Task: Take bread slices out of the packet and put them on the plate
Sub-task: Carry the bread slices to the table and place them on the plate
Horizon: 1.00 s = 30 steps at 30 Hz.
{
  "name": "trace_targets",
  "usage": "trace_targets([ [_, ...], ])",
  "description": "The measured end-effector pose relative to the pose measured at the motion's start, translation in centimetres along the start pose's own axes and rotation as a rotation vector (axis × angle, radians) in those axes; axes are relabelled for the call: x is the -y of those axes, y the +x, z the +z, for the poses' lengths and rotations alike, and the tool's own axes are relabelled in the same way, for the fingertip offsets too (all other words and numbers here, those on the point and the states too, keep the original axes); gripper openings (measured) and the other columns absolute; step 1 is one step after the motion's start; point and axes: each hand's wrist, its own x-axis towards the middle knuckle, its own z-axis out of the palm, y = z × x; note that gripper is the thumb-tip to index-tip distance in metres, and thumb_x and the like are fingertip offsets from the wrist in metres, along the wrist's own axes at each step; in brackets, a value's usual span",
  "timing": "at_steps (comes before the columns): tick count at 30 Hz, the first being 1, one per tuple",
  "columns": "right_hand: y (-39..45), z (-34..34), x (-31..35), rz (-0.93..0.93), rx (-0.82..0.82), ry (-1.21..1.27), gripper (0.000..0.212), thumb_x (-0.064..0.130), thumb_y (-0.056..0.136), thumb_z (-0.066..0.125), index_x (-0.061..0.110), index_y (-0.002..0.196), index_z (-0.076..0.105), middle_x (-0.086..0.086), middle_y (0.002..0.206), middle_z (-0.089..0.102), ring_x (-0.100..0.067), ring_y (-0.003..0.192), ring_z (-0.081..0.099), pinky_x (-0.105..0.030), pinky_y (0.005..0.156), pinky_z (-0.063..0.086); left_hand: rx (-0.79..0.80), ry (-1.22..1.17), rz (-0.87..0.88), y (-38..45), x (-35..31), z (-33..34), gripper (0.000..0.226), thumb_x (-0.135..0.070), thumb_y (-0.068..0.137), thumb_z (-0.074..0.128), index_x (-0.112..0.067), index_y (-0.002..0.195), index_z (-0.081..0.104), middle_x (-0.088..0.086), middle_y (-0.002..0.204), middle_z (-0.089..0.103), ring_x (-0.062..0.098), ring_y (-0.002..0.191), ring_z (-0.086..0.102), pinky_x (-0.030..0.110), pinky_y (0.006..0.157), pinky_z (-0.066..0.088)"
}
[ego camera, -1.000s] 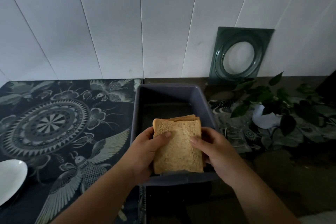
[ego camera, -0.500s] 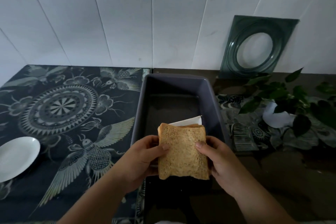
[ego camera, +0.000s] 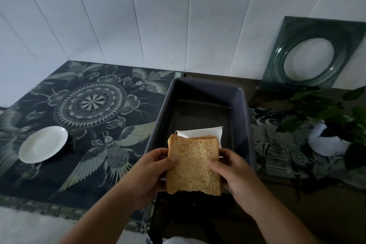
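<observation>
1. Looking down through the head view, both hands are meeting over the near end of a grey rectangular tub [ego camera: 244, 109]; the left hand [ego camera: 152, 170] is pinching the left edge of the bread slices [ego camera: 193, 166], its thumb lying on the front face and its fingers tucked behind; the right hand [ego camera: 231, 172] is pinching the right edge the same way, thumb on the front and fingers wrapping round the back; both grips are closing firmly on the bread, neither hand standing open.
2. Facing the camera is one brown slice, standing nearly upright; thin edges of further slices are showing just behind its top edge, though how many I cannot tell; a white wrapper [ego camera: 204, 131] is sticking up behind the bread, inside the tub.
3. Lying well apart to the left is the white plate [ego camera: 43, 143], resting bare on a dark patterned cloth [ego camera: 89, 103]; nothing is touching it.
4. Sitting to the right of the tub is a leafy plant in a white pot [ego camera: 324, 140]; a green square frame with a round opening [ego camera: 311, 53] is leaning against the white panelled wall behind it.
</observation>
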Motion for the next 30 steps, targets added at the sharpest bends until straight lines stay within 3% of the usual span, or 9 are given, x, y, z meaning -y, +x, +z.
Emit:
trace_targets([
  [2, 0.1, 0.0, 0.1, 0.009, 0.059, -0.008, 0.031, 0.022, 0.081, 0.073, 0.02, 0.11, 0.064, -0.003, 0.101, 0.076, -0.02, 0.093, 0.073, -0.042, 0.078, 0.059, -0.032, -0.029, 0.008, -0.7, 0.4, -0.1, 0.053, -0.024, 0.072, 0.079, -0.005, 0.118, 0.061, 0.022, 0.116, 0.068, 0.04, 0.108, 0.065, 0.058, 0.088, 0.054],
  [6, 0.7, 1.3, 0.0, 0.013, 0.185, -0.055, 0.038, 0.028, 0.075, 0.074, 0.022, 0.111, 0.064, -0.003, 0.104, 0.075, -0.021, 0.094, 0.073, -0.04, 0.077, 0.059, -0.105, -0.142, 0.065, -3.4, 1.5, -0.6, 0.048, -0.019, 0.077, 0.073, -0.003, 0.12, 0.059, 0.022, 0.11, 0.07, 0.037, 0.098, 0.069, 0.046, 0.07, 0.059],
  [9, 1.2, 3.5, -0.2, 0.026, 0.343, -0.111, 0.037, 0.029, 0.076, 0.073, 0.022, 0.11, 0.064, -0.003, 0.101, 0.076, -0.022, 0.093, 0.073, -0.043, 0.079, 0.059, -0.236, -0.222, 0.123, -6.0, 3.2, -1.6, 0.038, -0.015, 0.082, 0.068, -0.003, 0.117, 0.06, 0.02, 0.104, 0.071, 0.035, 0.091, 0.07, 0.045, 0.068, 0.061],
  [14, 1.8, 8.2, -2.5, 0.085, 0.528, -0.204, 0.042, 0.024, 0.073, 0.076, 0.019, 0.113, 0.061, -0.002, 0.099, 0.077, -0.022, 0.091, 0.074, -0.043, 0.077, 0.059, -0.426, -0.298, 0.172, -11.0, 6.8, -4.2, 0.051, -0.014, 0.075, 0.073, -0.004, 0.123, 0.059, 0.018, 0.107, 0.066, 0.029, 0.086, 0.068, 0.036, 0.059, 0.057],
  [22, -0.2, 19.9, -7.4, 0.189, 0.832, -0.415, 0.027, 0.014, 0.083, 0.073, 0.015, 0.108, 0.064, -0.008, 0.1, 0.076, -0.025, 0.091, 0.073, -0.048, 0.083, 0.06, -0.83, -0.44, 0.25, -20.4, 12.8, -8.4, 0.05, -0.009, 0.07, 0.076, -0.007, 0.118, 0.063, 0.015, 0.103, 0.071, 0.027, 0.082, 0.068, 0.041, 0.069, 0.056],
  [27, -2.2, 27.5, -9.8, 0.149, 1.031, -0.596, 0.027, 0.017, 0.087, 0.07, 0.02, 0.113, 0.062, -0.002, 0.103, 0.074, -0.014, 0.091, 0.072, -0.038, 0.084, 0.06, -0.971, -0.554, 0.295, -25.3, 15.3, -12.0, 0.048, -0.008, 0.073, 0.076, -0.007, 0.119, 0.061, 0.015, 0.105, 0.071, 0.027, 0.084, 0.069, 0.042, 0.067, 0.057],
  [30, -3.3, 32.1, -11.5, 0.136, 1.126, -0.674, 0.027, 0.017, 0.088, 0.068, 0.021, 0.113, 0.062, 0.004, 0.1, 0.073, -0.008, 0.088, 0.071, -0.028, 0.076, 0.059, -1.043, -0.618, 0.319, -28.3, 16.7, -14.5, 0.049, -0.01, 0.071, 0.074, -0.008, 0.118, 0.061, 0.018, 0.111, 0.07, 0.03, 0.089, 0.071, 0.04, 0.065, 0.057],
])
